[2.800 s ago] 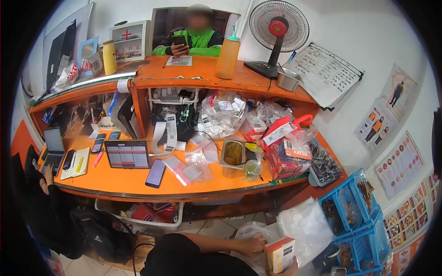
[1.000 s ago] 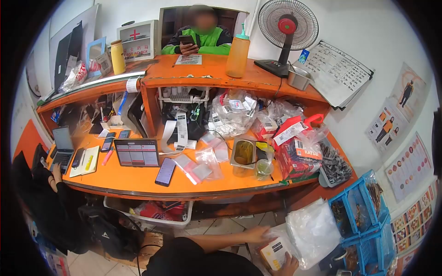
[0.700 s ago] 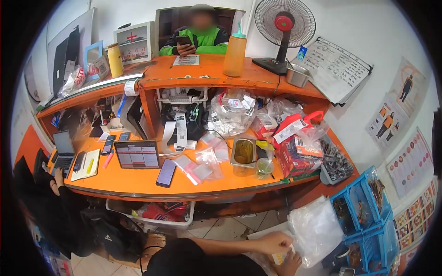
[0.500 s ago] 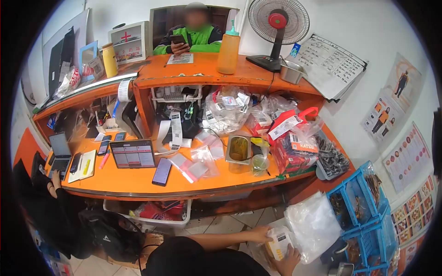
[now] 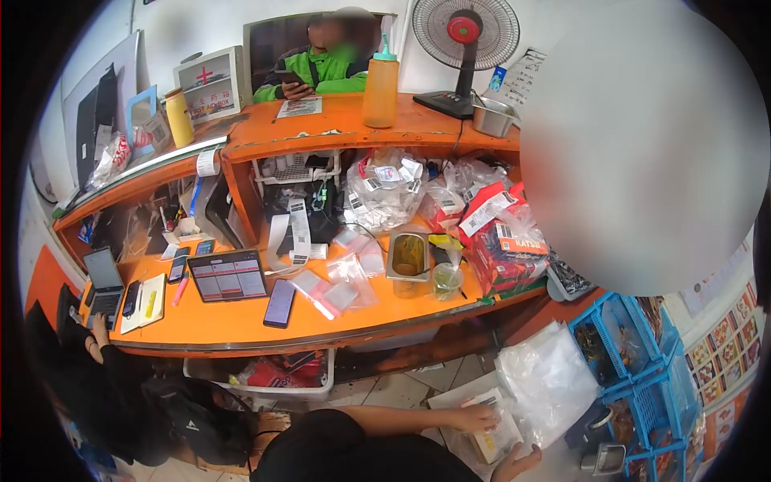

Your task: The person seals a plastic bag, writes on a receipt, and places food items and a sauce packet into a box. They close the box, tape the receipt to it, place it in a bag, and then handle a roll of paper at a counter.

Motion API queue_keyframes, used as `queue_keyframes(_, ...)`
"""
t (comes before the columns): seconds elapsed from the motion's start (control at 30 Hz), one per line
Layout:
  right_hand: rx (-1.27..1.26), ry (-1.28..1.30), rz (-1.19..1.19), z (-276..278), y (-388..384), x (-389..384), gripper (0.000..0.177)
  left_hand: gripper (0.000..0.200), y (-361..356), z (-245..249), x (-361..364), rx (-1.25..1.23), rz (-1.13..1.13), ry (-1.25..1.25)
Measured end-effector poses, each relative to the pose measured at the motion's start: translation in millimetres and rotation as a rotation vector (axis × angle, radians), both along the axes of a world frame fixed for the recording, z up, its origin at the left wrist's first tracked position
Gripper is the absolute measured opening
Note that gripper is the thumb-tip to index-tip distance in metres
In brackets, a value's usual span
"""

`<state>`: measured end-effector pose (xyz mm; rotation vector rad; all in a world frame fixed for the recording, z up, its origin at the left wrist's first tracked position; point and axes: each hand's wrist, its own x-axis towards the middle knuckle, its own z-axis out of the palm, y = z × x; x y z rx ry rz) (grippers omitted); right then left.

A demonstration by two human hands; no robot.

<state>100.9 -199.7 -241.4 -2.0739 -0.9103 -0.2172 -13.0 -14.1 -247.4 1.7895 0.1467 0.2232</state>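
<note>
My left hand is on the upper edge of a pale box with yellow print, fingers closed over it. The box lies low in the head view, on a light surface. Just to its right is my right hand, fingers apart and holding nothing, close to the box's lower corner. Beyond both hands lies a stack of clear plastic bags. Part of the box is hidden under my left hand.
Blue plastic baskets hold small packets at the right. An orange counter carries a tablet, a phone and a metal container. One person stands behind it; another person's hand is on a laptop.
My right hand has let go of the box and opened beside it. The box has turned and sits lower. A large blurred patch now covers the upper right.
</note>
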Motion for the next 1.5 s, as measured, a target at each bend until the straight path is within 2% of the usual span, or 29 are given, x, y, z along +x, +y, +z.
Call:
queue_keyframes(0.03,-0.016,0.113,-0.219,-12,-6,4,0.046,0.03,7,-19,4,-0.006,-0.011,0.005)
queue_keyframes(0.07,0.208,0.393,-0.235,-33,-7,7,0.038,0.031,10,-37,6,0.086,0.075,-0.137)
queue_keyframes(0.13,0.077,0.476,-0.128,-81,-33,29,0.031,0.032,-16,-47,4,0.21,0.177,-0.28)
queue_keyframes(0.17,-0.033,0.473,-0.062,-46,-32,15,0.022,0.032,-12,-37,2,0.233,0.181,-0.284)
queue_keyframes(0.2,-0.024,0.625,-0.021,-56,-35,22,0.016,0.031,-9,-24,0,0.257,0.185,-0.287)
queue_keyframes(0.23,-0.029,0.631,-0.04,-47,-41,19,0.016,0.03,-11,-7,-4,0.265,0.178,-0.236)
queue_keyframes(0.33,0.011,1.025,-0.089,-20,-40,32,0.009,0.026,-12,12,-8,0.272,0.189,-0.169)
queue_keyframes(0.4,0.503,1.172,-0.014,5,-33,29,0.011,0.022,-11,6,-6,0.214,0.172,-0.144)
queue_keyframes(0.5,0.582,1.267,0.034,47,-33,26,0.019,0.026,-14,14,-9,0.283,0.207,-0.136)
queue_keyframes(0.53,0.581,1.267,0.041,34,-41,38,0.019,0.026,-13,18,-9,0.269,0.177,-0.09)
queue_keyframes(0.6,0.249,1.6,0.099,-2,-71,71,0.045,0.026,-18,9,-7,0.266,0.175,-0.119)
queue_keyframes(0.63,0.259,1.598,0.12,-2,-71,75,0.045,0.026,-14,5,-6,0.278,0.171,-0.146)
queue_keyframes(0.7,0.292,1.825,0.227,16,-74,84,0.02,0.027,-9,-1,-3,0.256,0.177,-0.121)
queue_keyframes(0.73,0.512,1.598,0.387,38,-67,73,0.017,0.028,-11,-3,-2,0.193,0.17,-0.09)
queue_keyframes(0.77,0.506,1.597,0.39,68,-60,65,0.017,0.028,-10,3,-3,0.192,0.175,-0.093)
queue_keyframes(0.83,0.601,1.302,0.444,125,-47,52,0.017,0.027,-10,25,-5,-0.285,0.22,-0.031)
queue_keyframes(0.87,0.602,1.3,0.447,139,-43,45,0.017,0.021,-5,15,3,-0.398,0.293,-0.142)
queue_keyframes(0.93,0.315,0.68,0.193,158,-37,34,0.021,0.015,11,51,-2,-0.586,0.408,-0.294)
queue_keyframes(0.97,0.313,0.682,0.194,165,-37,33,0.021,0.014,17,94,-15,-0.7,0.456,-0.382)
queue_keyframes(1.0,0.126,0.345,0.119,171,-38,32,0.022,0.014,23,138,-33,-0.816,0.504,-0.469)
queue_keyframes(1.07,-0.324,-0.157,0.001,215,-43,24,0.028,0.013,38,180,-58,-0.7,0.432,-0.487)
queue_keyframes(1.1,-0.327,-0.158,0.001,210,-44,30,0.028,0.012,39,190,-64,-0.582,0.359,-0.51)
queue_keyframes(1.17,-0.178,-0.317,0.057,194,-46,54,0.028,0.012,35,200,-65,-0.642,0.242,-0.505)
queue_keyframes(1.2,-0.384,-0.252,0.085,194,-50,63,0.026,0.013,33,205,-67,-0.698,0.123,-0.498)
queue_keyframes(1.23,-0.383,-0.252,0.088,203,-52,66,0.026,0.013,27,216,-70,-0.696,0.126,-0.499)
queue_keyframes(1.3,-0.001,0.624,0.041,229,-49,74,0.024,0.026,18,234,-79,-0.667,0.071,-0.369)
queue_keyframes(1.43,0.432,0.814,0.43,251,-34,64,0.036,0.034,13,240,-69,-0.543,0.071,-0.507)
queue_keyframes(1.47,0.42,1.148,0.557,237,-37,82,0.043,0.033,20,242,-69,-0.434,0.081,-0.404)
queue_keyframes(1.5,0.415,1.145,0.567,239,-43,85,0.043,0.033,18,243,-69,-0.43,0.089,-0.411)
